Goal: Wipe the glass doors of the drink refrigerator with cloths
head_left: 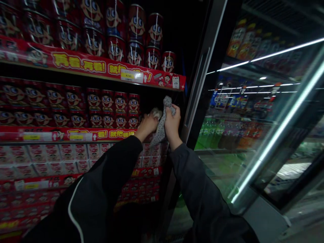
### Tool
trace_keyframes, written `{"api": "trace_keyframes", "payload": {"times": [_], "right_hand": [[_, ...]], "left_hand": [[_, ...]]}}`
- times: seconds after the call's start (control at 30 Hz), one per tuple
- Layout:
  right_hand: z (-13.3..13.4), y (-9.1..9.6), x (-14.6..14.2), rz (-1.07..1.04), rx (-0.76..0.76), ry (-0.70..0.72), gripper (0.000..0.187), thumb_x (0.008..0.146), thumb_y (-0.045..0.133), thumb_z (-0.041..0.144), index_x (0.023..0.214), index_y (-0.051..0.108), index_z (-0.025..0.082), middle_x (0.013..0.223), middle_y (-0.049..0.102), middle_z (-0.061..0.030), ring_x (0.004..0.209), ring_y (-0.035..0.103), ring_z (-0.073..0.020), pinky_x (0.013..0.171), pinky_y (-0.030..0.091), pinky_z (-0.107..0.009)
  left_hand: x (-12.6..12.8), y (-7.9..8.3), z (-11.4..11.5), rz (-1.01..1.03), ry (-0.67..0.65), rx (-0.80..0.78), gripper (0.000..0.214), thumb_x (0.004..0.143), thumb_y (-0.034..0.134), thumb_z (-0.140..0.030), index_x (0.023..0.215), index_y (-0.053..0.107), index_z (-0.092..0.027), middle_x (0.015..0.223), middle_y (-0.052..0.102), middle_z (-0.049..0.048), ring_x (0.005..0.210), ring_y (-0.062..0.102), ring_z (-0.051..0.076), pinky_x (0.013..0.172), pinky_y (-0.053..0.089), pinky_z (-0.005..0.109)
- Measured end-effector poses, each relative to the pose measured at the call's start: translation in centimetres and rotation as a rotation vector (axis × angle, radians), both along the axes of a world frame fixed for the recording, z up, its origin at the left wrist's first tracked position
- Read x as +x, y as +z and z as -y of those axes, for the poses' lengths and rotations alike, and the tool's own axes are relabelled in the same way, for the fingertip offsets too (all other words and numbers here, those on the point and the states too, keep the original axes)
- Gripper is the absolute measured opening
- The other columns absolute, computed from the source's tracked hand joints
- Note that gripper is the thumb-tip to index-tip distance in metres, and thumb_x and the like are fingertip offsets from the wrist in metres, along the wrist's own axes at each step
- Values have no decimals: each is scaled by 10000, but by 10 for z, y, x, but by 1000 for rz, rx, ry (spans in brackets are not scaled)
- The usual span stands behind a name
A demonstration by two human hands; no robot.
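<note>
My right hand (172,122) is closed on a grey dotted cloth (159,132), with the thumb pressed up against it. One end of the cloth sticks up above the fingers and the rest hangs down on the left. Just beside it, my left hand (148,124) is closed around a pale bunched cloth (157,113); I cannot tell whether this is part of the same cloth. Both hands are in front of the right end of the middle shelf, next to red cans (133,104) with a cartoon face. The left fingertips are partly hidden.
Stacked larger cans (136,23) fill the shelf above, over a red shelf strip (83,64) with price tags. Small white and red cartons (53,153) stand below. At right is a glass cooler door (227,135) with a metal frame (199,81) and bottles behind it.
</note>
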State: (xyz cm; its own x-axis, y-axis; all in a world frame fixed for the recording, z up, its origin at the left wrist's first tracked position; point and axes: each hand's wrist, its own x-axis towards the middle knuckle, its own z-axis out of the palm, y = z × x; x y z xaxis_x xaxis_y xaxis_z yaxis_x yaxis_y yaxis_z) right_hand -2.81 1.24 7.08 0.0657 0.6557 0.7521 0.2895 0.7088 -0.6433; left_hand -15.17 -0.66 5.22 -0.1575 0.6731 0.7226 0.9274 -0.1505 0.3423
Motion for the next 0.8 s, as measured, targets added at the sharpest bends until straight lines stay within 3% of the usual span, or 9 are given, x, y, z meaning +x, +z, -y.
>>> {"api": "trace_keyframes", "payload": {"times": [0.13,0.23,0.37,0.47,0.6,0.7,0.8], "right_hand": [[52,-4,39,-86,398,9,390,1091,496,477,1376,625,243,1412,707,-112,1351,684,-261,1220,540,-450],[92,2,85,-98,705,-132,336,1085,579,496,1340,667,295,1326,716,-68,1284,709,-275,1194,565,-502],[114,22,141,-210,842,-362,286,1089,617,432,1349,684,332,1300,698,-52,1293,707,-294,1207,554,-540],[91,24,157,-127,751,-523,462,1142,426,462,1546,587,307,1427,642,-106,1441,633,-330,1264,488,-624],[32,3,142,107,538,-552,605,1151,296,477,1665,501,231,1654,530,-177,1623,470,-337,1342,375,-662],[3,-12,126,248,490,-561,637,1148,289,453,1728,418,222,1818,372,-166,1732,304,-310,1401,264,-657],[-5,-18,122,290,538,-569,652,1157,273,416,1777,310,215,1877,270,-149,1780,175,-275,1433,190,-640]], "left_hand": [[4,3,7,83,36,-140,653,1078,497,-376,1672,493,-105,1489,669,298,1282,757,417,1130,580,533],[8,7,11,112,7,-172,689,1065,492,-365,1709,452,-121,1558,621,284,1385,707,425,1211,539,541],[12,11,11,133,-23,-146,702,1064,546,-393,1701,467,-109,1601,580,280,1478,634,458,1272,499,586],[11,9,8,129,-27,-74,712,1074,576,-430,1696,466,-101,1642,541,274,1532,578,488,1293,477,640],[1,2,1,146,-77,105,736,1087,562,-578,1662,492,-125,1673,518,233,1554,550,481,1307,451,718],[5,1,1,120,-270,400,754,1083,528,-709,1631,523,-191,1689,528,141,1611,497,416,1355,420,682],[35,4,12,-12,-497,560,702,1109,504,-672,1673,479,-256,1727,521,92,1667,446,351,1402,401,604]]}}
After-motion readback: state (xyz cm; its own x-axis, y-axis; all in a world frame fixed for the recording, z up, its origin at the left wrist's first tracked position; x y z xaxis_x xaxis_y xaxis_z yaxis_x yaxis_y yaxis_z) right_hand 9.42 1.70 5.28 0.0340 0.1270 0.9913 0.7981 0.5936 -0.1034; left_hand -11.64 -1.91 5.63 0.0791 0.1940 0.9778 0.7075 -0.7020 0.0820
